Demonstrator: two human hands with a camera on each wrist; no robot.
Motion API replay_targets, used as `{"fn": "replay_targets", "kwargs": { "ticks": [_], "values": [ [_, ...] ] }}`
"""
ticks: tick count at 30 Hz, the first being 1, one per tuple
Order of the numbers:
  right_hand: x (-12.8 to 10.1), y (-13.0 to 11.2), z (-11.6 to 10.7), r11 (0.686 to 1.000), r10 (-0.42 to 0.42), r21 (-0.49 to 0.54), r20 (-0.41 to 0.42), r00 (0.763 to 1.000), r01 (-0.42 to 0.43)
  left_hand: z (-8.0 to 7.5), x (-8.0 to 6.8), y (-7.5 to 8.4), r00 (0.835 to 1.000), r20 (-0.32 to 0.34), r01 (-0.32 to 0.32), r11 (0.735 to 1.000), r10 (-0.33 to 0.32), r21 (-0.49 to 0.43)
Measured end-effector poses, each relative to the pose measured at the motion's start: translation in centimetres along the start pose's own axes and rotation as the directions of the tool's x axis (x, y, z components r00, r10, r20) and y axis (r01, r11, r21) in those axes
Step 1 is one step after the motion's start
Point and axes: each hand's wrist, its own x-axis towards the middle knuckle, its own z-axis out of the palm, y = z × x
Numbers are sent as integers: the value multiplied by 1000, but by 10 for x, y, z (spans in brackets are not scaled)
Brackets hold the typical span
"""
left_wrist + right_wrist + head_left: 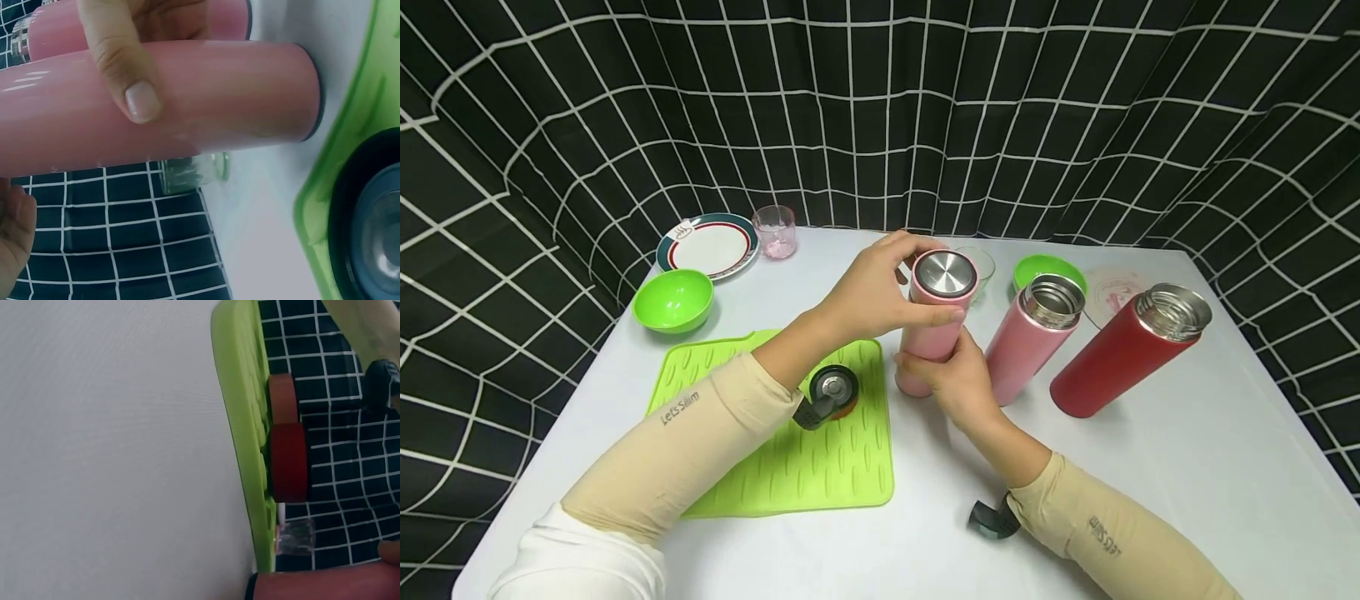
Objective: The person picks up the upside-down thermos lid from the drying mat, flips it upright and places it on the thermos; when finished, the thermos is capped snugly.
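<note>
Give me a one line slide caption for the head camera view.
Left hand grips the lid of a pink flask while right hand holds its body.

Staged tabletop booth, grid backdrop curtain (pixel 880 108)

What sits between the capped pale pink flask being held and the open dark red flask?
In the head view, an open pink flask stands between the capped pale pink flask and the dark red flask.

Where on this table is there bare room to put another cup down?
Bare table lies in front of the red flask, and between the plate and the left hand. It is crowded around the capped pink flask and open pink flask.
</note>
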Motion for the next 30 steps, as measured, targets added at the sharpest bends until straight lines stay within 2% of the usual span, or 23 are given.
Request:
{"fn": "replay_targets", "kwargs": {
  "ticks": [5, 9, 15, 20, 25, 30],
  "values": [
    [-1, -1, 0, 1000, 19, -17, -1, 1000, -19, 1, -2, -4, 999, 20, -27, 993, 30, -117],
    [-1, 0, 0, 1000, 19, -25, 2, 1000, -19, 2, -3, -4, 997, 27, -67, 991, 71, -119],
    [1, 1, 0, 998, 11, -64, -3, 1000, -12, 8, -2, -4, 999, -28, -37, 991, 33, -125],
    [1, 1, 0, 998, 9, -59, -2, 1000, -9, 8, -2, -6, 997, 9, -70, 981, 73, -181],
    [0, 1, 0, 998, 2, -69, -3, 1000, -3, 12, -3, -8, 998, -11, -65, 976, 65, -209],
    [-1, 0, 1, 999, 5, -42, 1, 1000, -5, 12, -4, -10, 994, 9, -103, 966, 109, -237]
  ]
}}
